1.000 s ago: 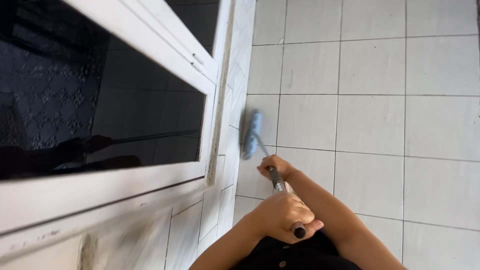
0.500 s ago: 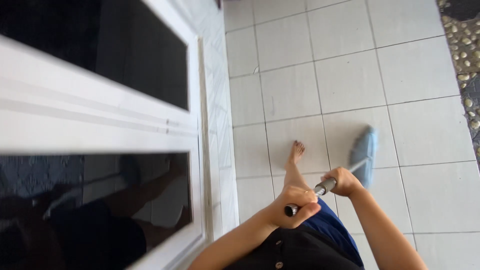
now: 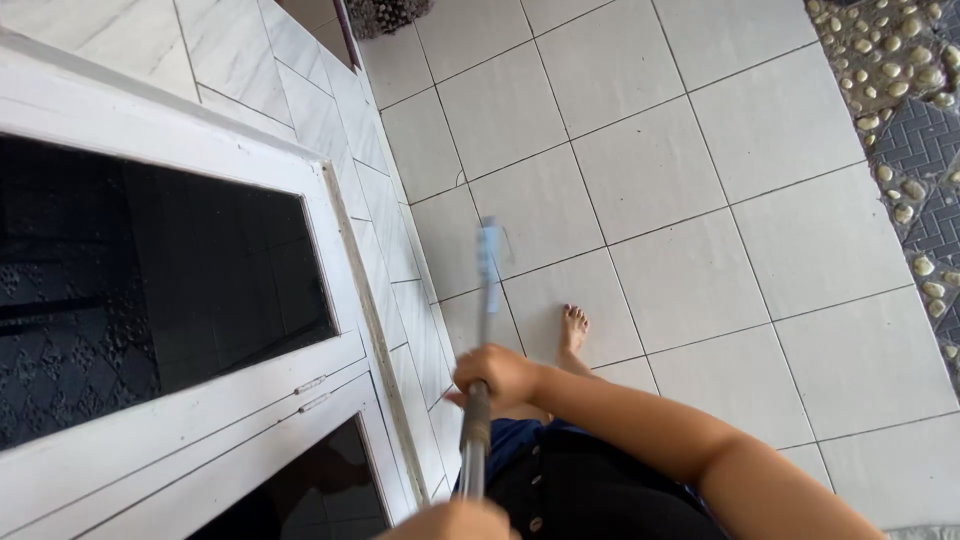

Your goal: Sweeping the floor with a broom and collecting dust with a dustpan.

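From the head camera, the right hand (image 3: 500, 375) wraps tightly round the slim grey metal mop handle (image 3: 478, 410) partway up, likely to steer it. The left hand (image 3: 455, 522), at the frame's bottom edge, appears closed over the top end. The pale blue mop head (image 3: 489, 262) looks narrow and blurred, low over the white tiled floor (image 3: 700, 200) beside the white-framed dark glass door (image 3: 180, 290), near a bare foot (image 3: 573, 330).

Smooth metal mop pole (image 3: 478, 400), glossy dark window glass (image 3: 150, 280), matt pale floor tiles (image 3: 700, 200).
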